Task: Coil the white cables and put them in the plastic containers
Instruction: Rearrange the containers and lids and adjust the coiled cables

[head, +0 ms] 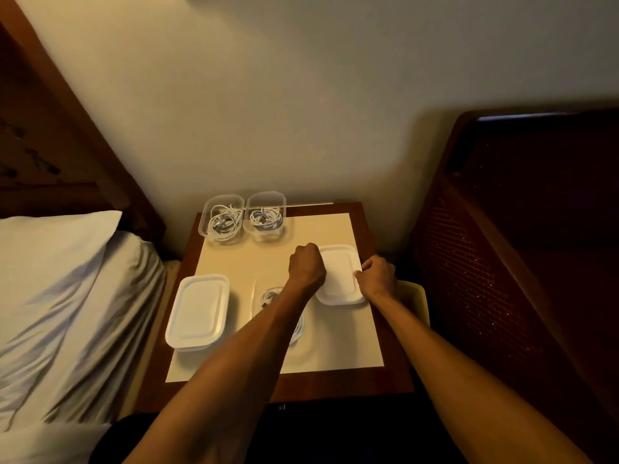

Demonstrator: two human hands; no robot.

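Left hand (306,266) and right hand (376,276) grip opposite edges of a lidded container (339,274) on the counter (264,262); even pressure should seat its lid. Coiled white cables (225,222) fill open containers (221,197) behind.

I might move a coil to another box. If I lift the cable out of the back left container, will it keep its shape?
Probably not: the cable lies in loose, uneven loops with no tie visible, so it would likely sag and spring open. It looks thin, so it is probably light.
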